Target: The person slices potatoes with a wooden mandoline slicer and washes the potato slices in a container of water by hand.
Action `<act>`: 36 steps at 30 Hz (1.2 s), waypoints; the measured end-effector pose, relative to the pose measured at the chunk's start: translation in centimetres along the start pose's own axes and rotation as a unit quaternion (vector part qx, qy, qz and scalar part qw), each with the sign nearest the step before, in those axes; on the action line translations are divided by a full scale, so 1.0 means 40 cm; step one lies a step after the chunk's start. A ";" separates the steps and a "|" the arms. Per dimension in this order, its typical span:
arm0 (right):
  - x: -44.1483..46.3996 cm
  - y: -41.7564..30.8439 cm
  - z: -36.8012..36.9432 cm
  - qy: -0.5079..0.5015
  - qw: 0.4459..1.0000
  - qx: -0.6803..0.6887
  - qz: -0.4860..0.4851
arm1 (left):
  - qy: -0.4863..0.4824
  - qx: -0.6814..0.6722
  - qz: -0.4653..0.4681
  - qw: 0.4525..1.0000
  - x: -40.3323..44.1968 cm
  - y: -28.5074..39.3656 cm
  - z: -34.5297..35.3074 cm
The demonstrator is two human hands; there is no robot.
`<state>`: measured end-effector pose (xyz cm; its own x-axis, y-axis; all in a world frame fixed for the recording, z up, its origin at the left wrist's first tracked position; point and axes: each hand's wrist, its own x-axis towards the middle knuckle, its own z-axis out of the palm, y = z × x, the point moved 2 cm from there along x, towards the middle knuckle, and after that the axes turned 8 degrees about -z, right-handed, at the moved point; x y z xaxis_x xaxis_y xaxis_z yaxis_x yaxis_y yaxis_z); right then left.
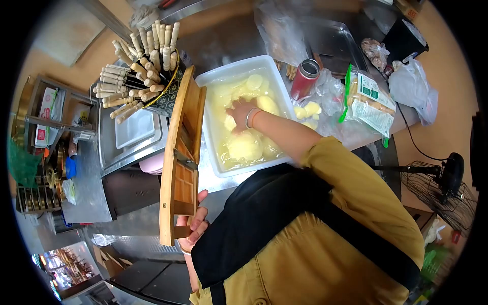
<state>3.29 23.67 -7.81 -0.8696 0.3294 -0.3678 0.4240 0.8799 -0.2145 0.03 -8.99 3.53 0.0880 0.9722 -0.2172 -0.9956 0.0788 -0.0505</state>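
Observation:
My right hand reaches into a white tub of cloudy, yellowish water, its fingers spread among the peeled potatoes. A large pale potato lies beside it, and a smaller one is on its other side. My left hand is wrapped round the lower end of a long wooden slicer, with fingers showing past its edge. The slicer stands tilted along the left side of the tub, its upper end near the tub's rim.
Wooden-handled skewers fill a patterned container at the upper left. Right of the tub are a red flask, peeled potato pieces, clear plastic and a green-edged food bag. A black fan stands at the far right.

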 end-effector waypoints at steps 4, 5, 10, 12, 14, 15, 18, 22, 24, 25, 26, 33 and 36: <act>-0.042 0.013 0.013 -0.049 0.998 -0.010 -0.037 | 0.000 -0.005 0.012 1.000 -0.003 -0.006 -0.001; -0.051 0.015 0.020 -0.067 0.997 -0.013 -0.039 | -0.002 -0.006 0.013 1.000 -0.003 -0.004 -0.004; -0.114 0.051 0.029 0.042 0.994 -0.049 -0.092 | -0.011 -0.005 -0.009 1.000 0.001 0.001 -0.003; -0.135 0.044 0.007 0.042 0.995 -0.029 -0.081 | -0.013 -0.004 -0.009 1.000 0.002 0.002 -0.003; -0.148 0.042 -0.008 0.041 0.997 -0.010 -0.071 | -0.015 -0.002 -0.009 1.000 0.003 0.004 -0.002; -0.154 0.049 -0.013 0.059 0.996 0.010 -0.065 | -0.014 0.004 -0.009 1.000 0.005 0.005 -0.002; -0.177 0.024 -0.033 0.139 0.989 -0.014 -0.049 | -0.005 0.013 -0.005 1.000 0.003 0.008 0.000; -0.180 -0.093 0.004 0.289 0.941 -0.036 -0.171 | 0.003 0.015 -0.012 1.000 0.009 0.012 -0.006; -0.168 -0.168 0.057 0.206 0.938 -0.024 -0.277 | 0.008 0.016 -0.012 1.000 0.010 0.016 -0.007; -0.170 -0.204 0.083 0.188 0.938 -0.041 -0.288 | 0.013 0.016 -0.011 1.000 0.011 0.016 -0.007; -0.144 -0.219 0.100 0.108 0.962 -0.012 -0.250 | 0.014 0.018 -0.012 1.000 0.012 0.015 -0.005; -0.094 -0.171 0.147 0.143 0.973 -0.090 -0.155 | -0.013 0.003 -0.009 1.000 0.020 0.011 0.001; -0.058 -0.156 0.132 0.061 0.990 -0.034 -0.126 | -0.011 -0.003 -0.003 1.000 0.020 0.013 0.002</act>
<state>4.00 15.61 -10.42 -0.9712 0.1328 -0.1978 0.1763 0.9589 -0.2221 -0.42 -8.17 3.41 0.0941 0.9761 -0.1957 -0.9948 0.0845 -0.0568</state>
